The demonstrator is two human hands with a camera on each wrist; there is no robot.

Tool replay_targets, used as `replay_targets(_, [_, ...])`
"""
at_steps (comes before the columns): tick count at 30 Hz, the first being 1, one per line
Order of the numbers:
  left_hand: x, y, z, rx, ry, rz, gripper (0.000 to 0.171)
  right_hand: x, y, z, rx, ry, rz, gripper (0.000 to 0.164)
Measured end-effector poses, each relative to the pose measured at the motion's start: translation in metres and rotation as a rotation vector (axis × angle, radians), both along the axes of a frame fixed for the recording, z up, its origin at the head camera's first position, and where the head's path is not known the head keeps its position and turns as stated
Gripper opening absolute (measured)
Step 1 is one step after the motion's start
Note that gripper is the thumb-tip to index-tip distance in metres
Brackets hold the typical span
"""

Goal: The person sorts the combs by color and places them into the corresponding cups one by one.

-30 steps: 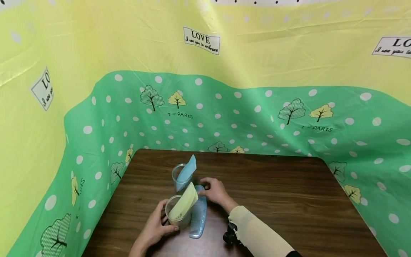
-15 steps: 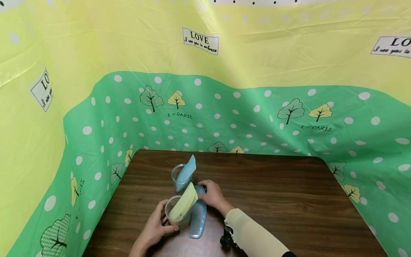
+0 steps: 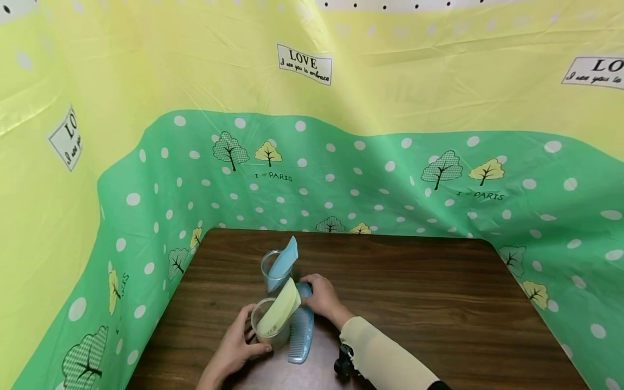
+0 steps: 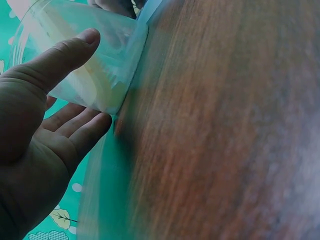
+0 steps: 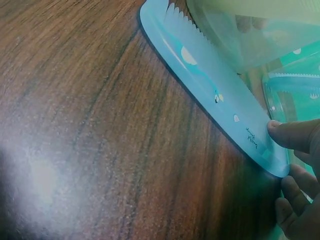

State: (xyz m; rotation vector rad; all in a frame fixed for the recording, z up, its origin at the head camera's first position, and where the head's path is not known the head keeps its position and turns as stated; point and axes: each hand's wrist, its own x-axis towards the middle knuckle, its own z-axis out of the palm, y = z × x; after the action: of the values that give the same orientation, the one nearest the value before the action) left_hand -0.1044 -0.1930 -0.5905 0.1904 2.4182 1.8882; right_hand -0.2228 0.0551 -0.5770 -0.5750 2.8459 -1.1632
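My left hand [image 3: 239, 342] grips a clear plastic cup [image 4: 112, 50], thumb on the near side and fingers behind it. A pale yellow packet [image 3: 280, 310] leans inside, its top sticking out over the rim. Beside the cup's right side lies a light blue comb [image 5: 220, 95] with printed figures, its teeth facing the cup. At its far end my right hand [image 3: 322, 297] pinches it, thumb on the toothed side and fingers around the tip. Just beyond stands a second clear cup [image 3: 265, 264] with a blue packet [image 3: 284, 260] leaning in it.
The dark wooden table [image 3: 414, 303] stretches off to the right of the hands. A yellow and green printed curtain [image 3: 370, 179] hangs behind the table and along its sides. A black device [image 3: 344, 362] sits under the right wrist.
My right hand has shifted slightly left and closed in on the comb's far end. The left hand, both cups and the comb look unmoved.
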Motion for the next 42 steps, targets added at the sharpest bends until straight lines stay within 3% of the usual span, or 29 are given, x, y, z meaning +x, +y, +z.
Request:
replay_targets(13, [-0.0002, -0.0004, 0.0007, 0.001, -0.006, -0.012, 0.093, -0.0023, -0.0002, 0.0034, -0.009, 0.008, 0.008, 0.044])
replay_targets(20, [-0.0005, -0.0006, 0.0010, 0.002, -0.010, -0.013, 0.093, -0.0004, -0.0061, 0.0065, 0.054, 0.056, -0.015, 0.044])
replay_targets(29, [0.0005, 0.0001, 0.0005, 0.005, -0.017, -0.009, 0.094, -0.0031, -0.0056, 0.0046, 0.008, 0.032, -0.033, 0.052])
replay_targets(42, [0.0002, -0.0007, -0.0009, -0.006, -0.005, -0.014, 0.094, -0.0045, -0.0032, 0.0098, -0.007, -0.070, -0.027, 0.044])
